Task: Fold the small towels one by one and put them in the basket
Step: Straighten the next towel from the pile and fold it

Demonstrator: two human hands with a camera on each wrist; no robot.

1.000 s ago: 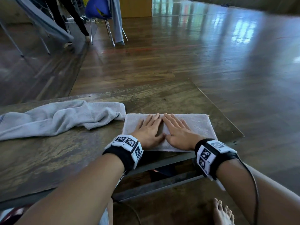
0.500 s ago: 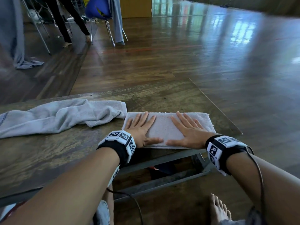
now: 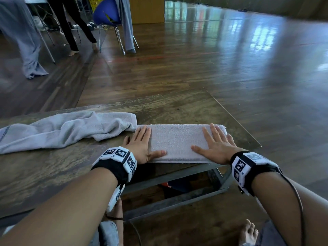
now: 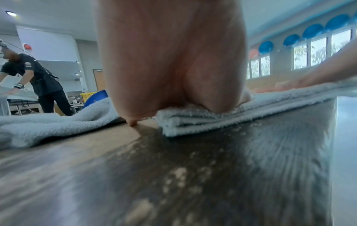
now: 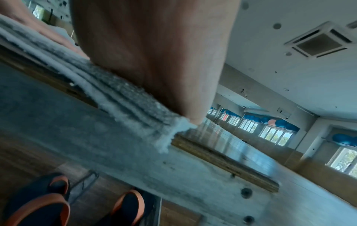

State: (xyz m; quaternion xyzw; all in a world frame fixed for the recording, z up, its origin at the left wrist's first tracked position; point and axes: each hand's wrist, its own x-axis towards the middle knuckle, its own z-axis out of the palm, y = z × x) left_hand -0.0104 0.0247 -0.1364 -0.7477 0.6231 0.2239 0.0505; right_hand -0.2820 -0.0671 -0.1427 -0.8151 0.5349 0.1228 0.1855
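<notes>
A folded white towel [image 3: 177, 141] lies in a long strip at the near right corner of the low wooden table [image 3: 53, 174]. My left hand [image 3: 142, 144] presses flat on its left end, fingers straight. My right hand [image 3: 216, 144] presses flat on its right end. In the left wrist view the towel's layered edge [image 4: 193, 122] shows under my palm. The right wrist view shows the towel's frayed corner [image 5: 135, 104] at the table edge. A second, crumpled towel [image 3: 62, 130] lies to the left, its end touching the folded one. I see no basket near the table.
The table's right corner [image 3: 255, 144] is just past my right hand. Dark and orange shoes [image 5: 38, 203] sit under the table. My bare foot [image 3: 248, 233] is on the wooden floor. A person [image 3: 71, 23], a blue chair [image 3: 108, 15] and hanging cloth stand far back left.
My hands, side by side in the towel's middle a second ago, have slid apart to its two ends, flattening it. The crumpled towel has not moved.
</notes>
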